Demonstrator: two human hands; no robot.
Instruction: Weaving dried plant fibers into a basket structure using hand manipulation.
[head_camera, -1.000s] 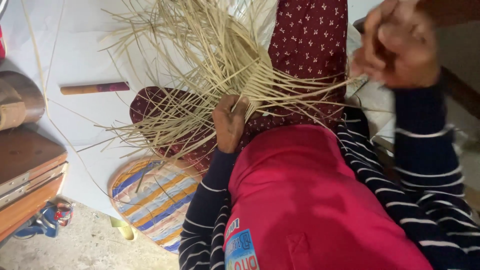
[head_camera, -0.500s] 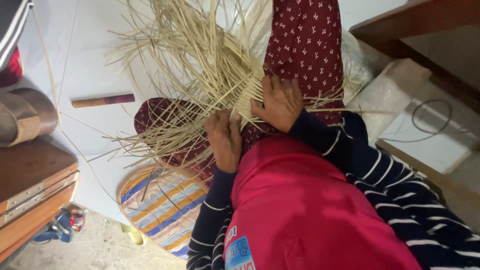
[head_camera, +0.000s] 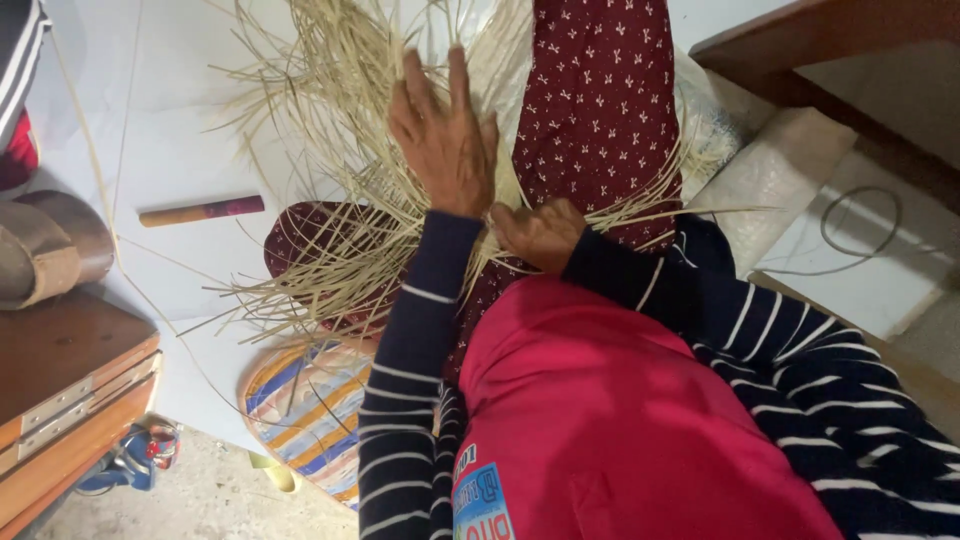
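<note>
A loose weave of pale straw strips (head_camera: 340, 110) lies across my lap, over maroon cloth with small white marks (head_camera: 610, 110). My left hand (head_camera: 445, 140) rests flat on the weave, fingers spread and pointing away from me. My right hand (head_camera: 540, 232) sits just below it, close to my body, with its fingers curled around some strips where they cross. Both arms wear dark blue sleeves with white stripes, and a red garment (head_camera: 620, 420) fills the lower middle of the view.
A short wooden stick with a dark end (head_camera: 200, 211) lies on the white sheet at left. A striped round mat (head_camera: 310, 400) sits beneath the straw. Wooden furniture (head_camera: 60, 400) stands at lower left, a wooden bench (head_camera: 830, 40) and a looped cable (head_camera: 860, 225) at right.
My left hand has slid up from my lap and spread flat over the weave. My right hand has come down from the upper right, then back toward my body.
</note>
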